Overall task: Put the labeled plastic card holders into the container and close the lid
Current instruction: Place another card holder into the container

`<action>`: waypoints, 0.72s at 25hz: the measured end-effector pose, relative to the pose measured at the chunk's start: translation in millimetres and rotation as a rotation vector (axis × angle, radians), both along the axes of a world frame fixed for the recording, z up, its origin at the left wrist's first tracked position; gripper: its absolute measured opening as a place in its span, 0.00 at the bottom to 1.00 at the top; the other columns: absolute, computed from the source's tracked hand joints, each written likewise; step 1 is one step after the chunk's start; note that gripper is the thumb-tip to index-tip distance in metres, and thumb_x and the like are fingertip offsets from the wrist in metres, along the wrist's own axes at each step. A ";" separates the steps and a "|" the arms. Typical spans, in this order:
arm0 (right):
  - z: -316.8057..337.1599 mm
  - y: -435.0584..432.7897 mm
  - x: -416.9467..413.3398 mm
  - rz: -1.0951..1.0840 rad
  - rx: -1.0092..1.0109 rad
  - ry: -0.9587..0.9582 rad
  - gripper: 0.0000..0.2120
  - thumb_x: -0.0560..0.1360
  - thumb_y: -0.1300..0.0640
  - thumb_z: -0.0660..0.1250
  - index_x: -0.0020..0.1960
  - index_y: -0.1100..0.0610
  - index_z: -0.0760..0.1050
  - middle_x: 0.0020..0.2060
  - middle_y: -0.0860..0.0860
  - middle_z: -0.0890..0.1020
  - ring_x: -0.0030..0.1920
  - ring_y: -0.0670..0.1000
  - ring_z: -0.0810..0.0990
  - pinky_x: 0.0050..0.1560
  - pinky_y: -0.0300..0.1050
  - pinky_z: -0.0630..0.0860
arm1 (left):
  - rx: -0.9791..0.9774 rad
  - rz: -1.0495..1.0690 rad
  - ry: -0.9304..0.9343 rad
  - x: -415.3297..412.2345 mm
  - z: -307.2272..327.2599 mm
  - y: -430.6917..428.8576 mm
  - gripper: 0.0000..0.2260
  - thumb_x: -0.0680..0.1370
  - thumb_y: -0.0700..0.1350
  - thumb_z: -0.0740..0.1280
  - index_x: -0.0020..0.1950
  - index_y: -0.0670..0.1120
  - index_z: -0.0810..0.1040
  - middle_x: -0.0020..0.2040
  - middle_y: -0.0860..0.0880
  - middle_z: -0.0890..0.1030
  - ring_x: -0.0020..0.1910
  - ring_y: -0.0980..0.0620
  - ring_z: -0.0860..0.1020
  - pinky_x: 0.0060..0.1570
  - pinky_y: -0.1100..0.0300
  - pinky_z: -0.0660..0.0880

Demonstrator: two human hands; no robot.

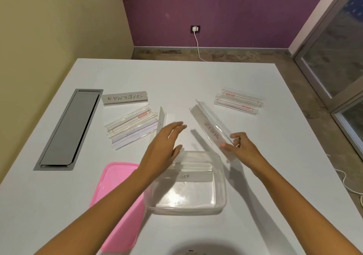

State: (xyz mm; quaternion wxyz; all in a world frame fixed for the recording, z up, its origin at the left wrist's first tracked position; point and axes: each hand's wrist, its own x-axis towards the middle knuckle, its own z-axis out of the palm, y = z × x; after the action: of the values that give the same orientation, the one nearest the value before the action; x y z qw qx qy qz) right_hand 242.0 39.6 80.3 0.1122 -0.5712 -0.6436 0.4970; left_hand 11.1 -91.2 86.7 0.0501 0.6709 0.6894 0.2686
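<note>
A clear plastic container [220, 201] stands near the table's front, with a card holder labeled TIGER [194, 176] lying inside. Its pink lid [115, 178] lies flat to the left, partly under my left forearm. My right hand [242, 146] grips the near end of a long clear labeled card holder [208, 124], lifted and tilted above the table behind the container. My left hand [164, 143] hovers with fingers spread over the container's far left corner, holding nothing. A holder reading SUPERMAN [124, 97], a stacked pile [131, 127] and an upright holder [162, 119] lie further left.
Two more clear holders [238, 101] lie at the right back of the white table [275, 176]. A grey recessed cable hatch [68, 129] is set into the table's left side. A white cable [198, 46] hangs from a wall socket beyond the far edge.
</note>
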 end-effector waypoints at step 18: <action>-25.9 -55.1 -46.4 0.763 0.231 -0.391 0.24 0.75 0.57 0.68 0.68 0.57 0.64 0.62 0.54 0.73 0.62 0.56 0.72 0.64 0.50 0.69 | -0.402 -0.243 0.233 -17.4 -46.8 -39.6 0.31 0.70 0.35 0.73 0.71 0.46 0.68 0.67 0.44 0.76 0.60 0.43 0.78 0.48 0.49 0.81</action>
State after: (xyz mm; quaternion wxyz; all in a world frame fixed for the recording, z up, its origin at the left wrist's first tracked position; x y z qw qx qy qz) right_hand 195.6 -15.5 54.4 -0.1400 -0.3597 -0.8687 0.3104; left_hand -6.3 -130.8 39.9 0.1347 0.7518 0.6443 0.0390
